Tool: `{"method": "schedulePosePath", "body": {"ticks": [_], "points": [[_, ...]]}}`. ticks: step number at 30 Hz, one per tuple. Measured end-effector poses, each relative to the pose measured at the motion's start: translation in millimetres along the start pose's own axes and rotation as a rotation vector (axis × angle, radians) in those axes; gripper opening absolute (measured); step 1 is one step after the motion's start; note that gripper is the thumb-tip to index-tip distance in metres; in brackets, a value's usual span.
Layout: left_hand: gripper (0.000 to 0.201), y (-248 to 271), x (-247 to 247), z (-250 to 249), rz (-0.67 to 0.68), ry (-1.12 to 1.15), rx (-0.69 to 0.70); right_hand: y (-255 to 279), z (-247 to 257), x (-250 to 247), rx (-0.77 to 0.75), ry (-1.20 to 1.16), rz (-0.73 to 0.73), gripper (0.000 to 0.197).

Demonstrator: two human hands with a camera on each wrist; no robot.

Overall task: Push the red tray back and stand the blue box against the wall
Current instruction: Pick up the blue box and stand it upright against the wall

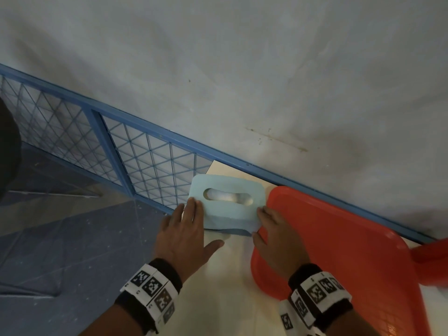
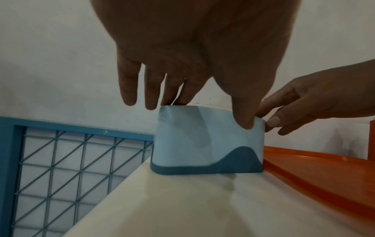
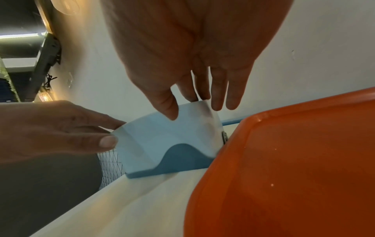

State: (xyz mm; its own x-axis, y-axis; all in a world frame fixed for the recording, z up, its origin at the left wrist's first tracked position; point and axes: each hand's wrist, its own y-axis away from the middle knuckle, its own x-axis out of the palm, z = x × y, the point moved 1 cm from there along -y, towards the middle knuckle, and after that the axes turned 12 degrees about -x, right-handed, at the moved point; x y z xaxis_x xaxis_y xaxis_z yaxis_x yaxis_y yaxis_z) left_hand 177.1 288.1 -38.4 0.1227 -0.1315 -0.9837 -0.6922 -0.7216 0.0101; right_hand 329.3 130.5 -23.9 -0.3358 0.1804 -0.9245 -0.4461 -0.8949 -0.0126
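We see the box [image 1: 228, 206] upright on the white table [image 1: 225, 275], its slotted top facing up, close to the blue rail [image 1: 303, 180] at the foot of the wall [image 1: 242, 69]; whether it touches the wall we cannot tell. The tray [image 1: 339, 238] lies just right of it, its rim at the box's side and its far edge near the rail. Our left hand [image 1: 184, 236] has straight fingers on the box's left top edge, thumb spread free over the table. Our right hand [image 1: 276, 241] pinches the right top corner between thumb and fingers. Left of the table stands a blue mesh panel [image 1: 101, 144].
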Motion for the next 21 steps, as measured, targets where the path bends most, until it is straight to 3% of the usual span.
{"method": "schedulePosePath", "body": {"ticks": [9,21], "points": [[0.11,7.5,2.8,13.9,0.01,-0.043,0.036,32.7,16.3,10.6,0.006,0.043,0.008,0.062],[0.102,18.2,7.8,21.9,0.027,-0.033,0.092,50.2,42.6,25.5,0.046,0.154,0.014,0.076]]}}
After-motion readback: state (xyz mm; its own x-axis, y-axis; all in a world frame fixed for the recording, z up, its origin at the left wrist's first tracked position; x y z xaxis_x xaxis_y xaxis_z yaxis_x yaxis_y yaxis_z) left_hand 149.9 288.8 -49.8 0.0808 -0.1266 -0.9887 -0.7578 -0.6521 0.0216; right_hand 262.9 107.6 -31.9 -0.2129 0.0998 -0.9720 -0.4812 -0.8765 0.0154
